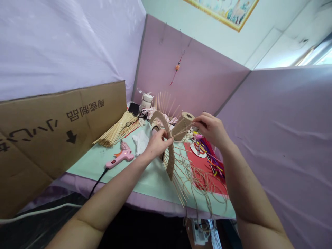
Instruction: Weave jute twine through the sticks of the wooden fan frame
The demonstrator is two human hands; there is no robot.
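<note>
A round woven frame (170,162) of tan twine, with thin wooden sticks radiating from it, stands tilted on edge above the table. My left hand (157,142) is closed on its rim, thumb and fingers pinching the woven band. To the right, my right hand (207,125) is closed in a pinch on a strand of twine (183,131) that runs to the frame. Behind that strand stands a large roll of twine (187,117). Loose coils of twine (204,178) lie below and hang over the table's front edge.
A pink glue gun (120,156) lies left of the frame, near a bundle of wooden sticks (114,130) and a white tissue (140,141). A cardboard sheet (62,135) stands at the left. Colourful pipe cleaners (213,155) and red paper (204,169) lie right.
</note>
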